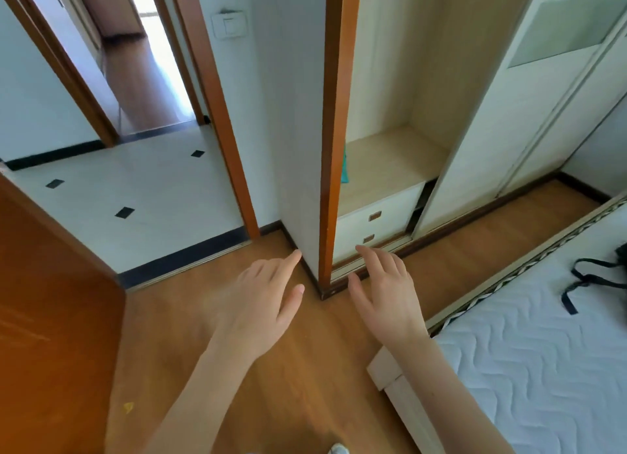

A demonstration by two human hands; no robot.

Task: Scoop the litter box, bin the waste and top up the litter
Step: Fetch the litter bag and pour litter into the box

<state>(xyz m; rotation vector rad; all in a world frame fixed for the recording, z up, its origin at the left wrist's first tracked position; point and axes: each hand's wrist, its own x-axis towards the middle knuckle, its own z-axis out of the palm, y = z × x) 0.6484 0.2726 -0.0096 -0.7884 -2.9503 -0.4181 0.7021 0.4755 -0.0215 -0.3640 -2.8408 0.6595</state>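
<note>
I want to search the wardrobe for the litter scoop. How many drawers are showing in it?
2, stacked in the open wardrobe section: upper drawer, lower drawer directly under it, just beyond the right hand. More may be hidden behind the sliding door.

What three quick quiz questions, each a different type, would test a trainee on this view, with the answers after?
1. True or false: the left hand holds a scoop.
2. Multiple choice: what lies on the mattress? A) a black strap B) a litter bag C) a pillow
3. Fill in: the open wardrobe has ___ drawers below its shelf.

Key:
1. False. Both the left hand and the right hand are empty, fingers relaxed, above the wood floor.
2. A.
3. Two. No litter box shows in this view.
</note>
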